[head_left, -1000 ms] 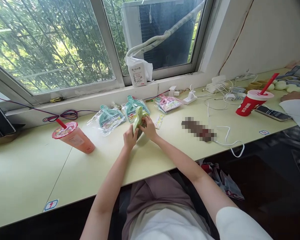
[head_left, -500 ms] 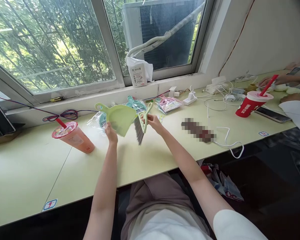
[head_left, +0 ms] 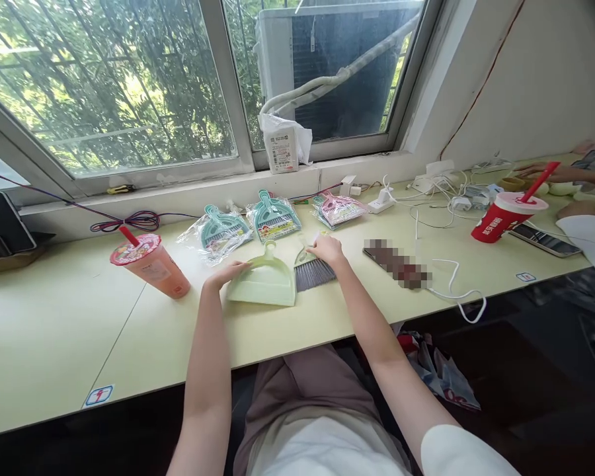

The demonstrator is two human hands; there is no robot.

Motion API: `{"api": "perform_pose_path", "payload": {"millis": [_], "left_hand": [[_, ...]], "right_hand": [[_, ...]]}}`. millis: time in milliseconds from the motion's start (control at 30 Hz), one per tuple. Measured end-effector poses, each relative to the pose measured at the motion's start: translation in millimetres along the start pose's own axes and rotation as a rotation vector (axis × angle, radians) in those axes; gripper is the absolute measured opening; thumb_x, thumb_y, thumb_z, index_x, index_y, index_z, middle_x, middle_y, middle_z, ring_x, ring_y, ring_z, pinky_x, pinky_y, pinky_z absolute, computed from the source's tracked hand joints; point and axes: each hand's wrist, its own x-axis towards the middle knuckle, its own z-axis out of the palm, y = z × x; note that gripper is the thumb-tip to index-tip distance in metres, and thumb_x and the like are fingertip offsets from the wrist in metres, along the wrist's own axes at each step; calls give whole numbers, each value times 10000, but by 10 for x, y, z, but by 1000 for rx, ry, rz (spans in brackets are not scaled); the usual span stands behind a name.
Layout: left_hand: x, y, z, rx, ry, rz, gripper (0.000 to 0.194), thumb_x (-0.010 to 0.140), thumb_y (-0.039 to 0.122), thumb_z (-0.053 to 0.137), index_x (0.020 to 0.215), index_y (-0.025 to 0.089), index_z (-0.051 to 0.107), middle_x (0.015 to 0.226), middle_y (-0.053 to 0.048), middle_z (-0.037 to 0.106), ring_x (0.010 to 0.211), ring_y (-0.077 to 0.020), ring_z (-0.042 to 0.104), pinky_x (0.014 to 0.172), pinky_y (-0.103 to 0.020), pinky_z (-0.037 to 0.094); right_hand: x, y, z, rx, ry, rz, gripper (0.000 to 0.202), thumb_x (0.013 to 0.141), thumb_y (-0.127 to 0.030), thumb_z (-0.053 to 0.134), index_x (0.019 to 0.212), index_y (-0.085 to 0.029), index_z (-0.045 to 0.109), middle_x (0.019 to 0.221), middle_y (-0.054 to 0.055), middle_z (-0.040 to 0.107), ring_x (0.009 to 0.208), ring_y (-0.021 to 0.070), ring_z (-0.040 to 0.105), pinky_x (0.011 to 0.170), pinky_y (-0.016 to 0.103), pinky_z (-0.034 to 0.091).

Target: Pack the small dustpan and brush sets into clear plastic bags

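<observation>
A pale green dustpan (head_left: 262, 281) lies on the table (head_left: 163, 350), its handle toward the window. My left hand (head_left: 227, 274) grips the dustpan at its left edge. Just right of it, a small green brush (head_left: 313, 272) with grey bristles rests on the tabletop, bristles toward me. The fingers of my right hand (head_left: 327, 250) are closed on the brush near its handle. Behind them lie two teal dustpan sets (head_left: 224, 231) (head_left: 274, 218) and a pink set (head_left: 338, 209), all in clear plastic.
An orange drink cup (head_left: 153, 268) stands at left; a red cup (head_left: 500, 215) stands at right beside a phone (head_left: 545, 239). A blurred dark object (head_left: 396, 264) with a white cable lies right of my hands. Another person's hands are at far right.
Both hands have lowered the dustpan and brush from above the table onto its surface. They are now side by side, and the packaged sets behind show more fully.
</observation>
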Motion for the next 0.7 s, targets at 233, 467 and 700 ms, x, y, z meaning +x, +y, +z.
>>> {"api": "perform_pose_path", "payload": {"millis": [233, 467, 700], "left_hand": [[95, -28, -24, 205, -52, 42, 470, 689, 624, 600, 818, 186, 713, 854, -50, 691, 813, -229, 588, 678, -276, 420], [158, -154, 26, 167, 117, 63, 499, 773, 616, 482, 854, 170, 691, 722, -42, 632, 692, -192, 562, 634, -285, 401], [147, -110, 70, 191, -9, 155, 418, 671, 566, 634, 817, 180, 700, 783, -40, 661, 730, -191, 563, 651, -283, 397]], "right_hand": [[47, 46, 90, -14, 70, 55, 154, 800, -221, 661, 926, -225, 749, 912, 90, 715, 924, 220, 646, 753, 274, 441], [117, 127, 159, 7, 70, 77, 185, 769, -274, 725, 953, -256, 737, 998, 67, 702, 1013, 214, 611, 784, 268, 450], [161, 138, 205, -9, 24, 61, 231, 761, -307, 749, 988, -261, 733, 1028, 66, 692, 1041, 203, 602, 804, 256, 453]]}}
